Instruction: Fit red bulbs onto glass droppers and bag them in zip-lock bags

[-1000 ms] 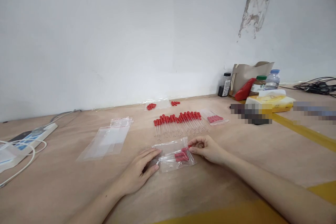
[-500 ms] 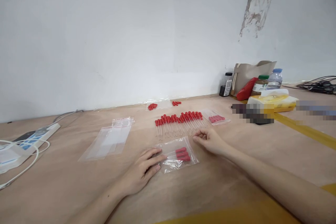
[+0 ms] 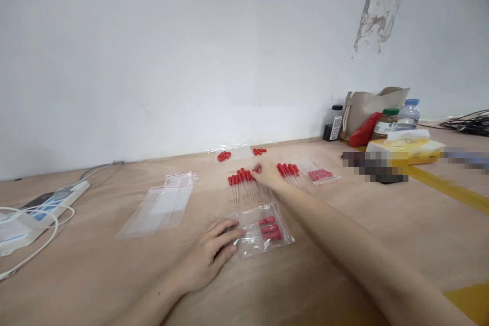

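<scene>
A clear zip bag [image 3: 252,249] lies flat on the table with several red-bulbed droppers [image 3: 270,227] inside. My left hand [image 3: 214,249] rests on its left edge, fingers stretched out and apart. Beyond the bag, red-bulbed droppers [image 3: 239,178] lie side by side in a row, thin clear stems towards me. Over the middle of this row, my right hand [image 3: 267,175] has its fingertips closed at a red dropper bulb. The hand and forearm cover part of the row; more droppers [image 3: 289,170] show to their right.
Flat empty zip bags [image 3: 162,206] overlap on the left, near a white power strip [image 3: 72,196] with cables. Another bag of droppers [image 3: 321,175] lies right of the row. Loose red bulbs [image 3: 224,156] lie near the wall. A tissue pack [image 3: 405,150], bottles and a beige bag [image 3: 376,107] stand at right.
My right hand has moved left and away from me, from beside the filled bag to the dropper row. My left hand stays on the bag; the view has shifted slightly.
</scene>
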A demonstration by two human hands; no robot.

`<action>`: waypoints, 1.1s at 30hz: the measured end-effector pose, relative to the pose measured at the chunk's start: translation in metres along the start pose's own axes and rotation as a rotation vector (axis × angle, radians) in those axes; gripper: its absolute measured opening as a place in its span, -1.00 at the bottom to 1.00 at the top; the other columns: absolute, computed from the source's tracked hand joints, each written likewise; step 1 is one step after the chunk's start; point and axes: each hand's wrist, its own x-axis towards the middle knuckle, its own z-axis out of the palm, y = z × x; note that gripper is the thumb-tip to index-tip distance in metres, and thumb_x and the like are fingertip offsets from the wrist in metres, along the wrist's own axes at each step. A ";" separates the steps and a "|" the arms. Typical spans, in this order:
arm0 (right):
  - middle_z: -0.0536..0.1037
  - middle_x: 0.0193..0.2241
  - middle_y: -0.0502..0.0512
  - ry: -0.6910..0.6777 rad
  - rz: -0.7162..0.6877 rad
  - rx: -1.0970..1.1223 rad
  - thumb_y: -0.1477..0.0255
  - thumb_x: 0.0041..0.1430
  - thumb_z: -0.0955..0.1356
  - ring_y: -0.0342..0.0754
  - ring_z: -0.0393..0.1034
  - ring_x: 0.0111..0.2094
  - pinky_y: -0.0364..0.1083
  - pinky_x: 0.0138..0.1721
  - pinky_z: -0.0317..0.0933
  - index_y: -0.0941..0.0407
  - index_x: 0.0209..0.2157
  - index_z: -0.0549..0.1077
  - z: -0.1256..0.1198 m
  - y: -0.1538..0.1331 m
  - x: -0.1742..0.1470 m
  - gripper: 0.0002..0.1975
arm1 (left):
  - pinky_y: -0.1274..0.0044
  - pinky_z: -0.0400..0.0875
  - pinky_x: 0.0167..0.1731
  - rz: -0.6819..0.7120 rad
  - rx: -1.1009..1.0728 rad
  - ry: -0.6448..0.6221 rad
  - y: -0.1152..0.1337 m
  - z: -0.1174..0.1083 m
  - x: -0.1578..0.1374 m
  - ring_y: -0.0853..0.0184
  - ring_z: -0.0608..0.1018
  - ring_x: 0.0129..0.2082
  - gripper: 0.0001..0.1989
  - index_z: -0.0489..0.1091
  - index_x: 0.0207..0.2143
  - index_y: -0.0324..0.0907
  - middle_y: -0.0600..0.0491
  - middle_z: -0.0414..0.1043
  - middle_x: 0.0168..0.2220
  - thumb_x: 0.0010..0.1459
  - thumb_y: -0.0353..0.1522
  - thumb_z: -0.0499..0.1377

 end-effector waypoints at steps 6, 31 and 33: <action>0.50 -0.23 0.20 -0.041 0.048 0.040 0.27 -0.07 0.34 0.06 0.34 -0.15 -0.05 -0.18 0.17 0.12 -0.23 0.46 0.020 -0.020 0.022 -0.66 | 0.36 0.19 0.03 0.008 -0.004 0.016 0.001 0.000 0.000 0.25 0.25 0.06 -0.67 0.23 0.03 0.03 0.07 0.18 0.08 0.22 -0.32 -0.06; 0.39 -0.62 -0.06 0.169 0.381 1.246 0.46 0.14 0.21 -0.21 0.34 -0.65 -0.20 -0.57 0.31 0.09 -0.45 0.13 -0.058 0.063 -0.110 -0.88 | 0.31 0.14 0.06 -0.034 -0.021 -0.005 -0.004 0.002 0.002 0.26 0.22 0.09 -0.65 0.17 0.07 0.01 0.08 0.17 0.10 0.23 -0.29 -0.06; 0.39 -0.64 -0.06 0.135 0.424 1.297 0.48 0.14 0.21 -0.20 0.35 -0.64 -0.18 -0.53 0.33 0.09 -0.46 0.13 -0.053 0.057 -0.111 -0.87 | 0.31 0.13 0.07 -0.038 -0.024 -0.012 -0.005 0.002 0.001 0.26 0.21 0.09 -0.65 0.16 0.07 0.01 0.08 0.15 0.11 0.23 -0.29 -0.07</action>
